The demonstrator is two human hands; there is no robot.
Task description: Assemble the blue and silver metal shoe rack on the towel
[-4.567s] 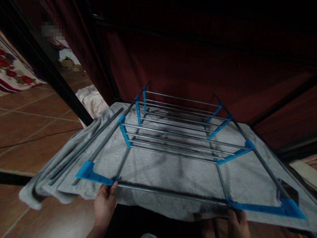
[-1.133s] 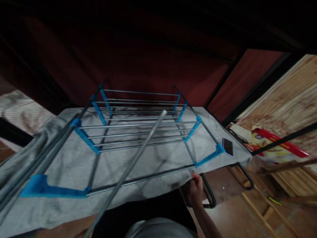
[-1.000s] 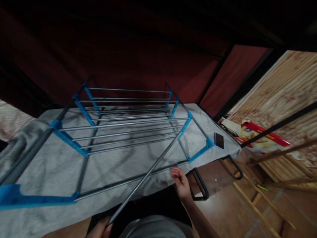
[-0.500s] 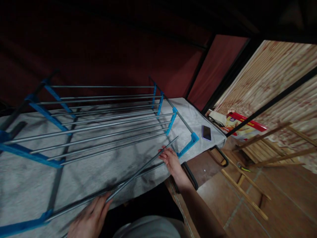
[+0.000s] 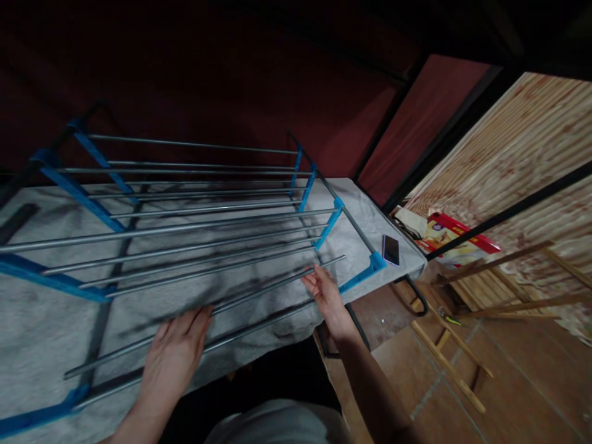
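A loose grey metal rod (image 5: 263, 291) lies slantwise over the near bay of a rack with blue plastic arms and grey rods (image 5: 222, 223). My left hand (image 5: 178, 345) is closed over this rod from above, its fingertips hidden beneath. My right hand (image 5: 327, 296) pinches the same rod close to its right end. Nearer my body, a fixed rod (image 5: 261, 325) runs from the lower-left blue arm (image 5: 41, 418) toward the right blue arm (image 5: 363, 273). The loose rod's left end hangs above the dark crossbar, apart from the blue arm.
The rack stands on a table with a grey cloth (image 5: 41, 333). A phone (image 5: 391, 250) rests at the cloth's right end. On the right are a red-and-yellow box (image 5: 462, 237), wooden frames (image 5: 448, 364) on the tiled floor, and a metal-framed chair (image 5: 411, 296). A dark red wall stands behind.
The loose rod has moved forward, away from my body, and its left end has come up over the near rod. My left hand has moved forward with it; my right hand keeps its pinch.
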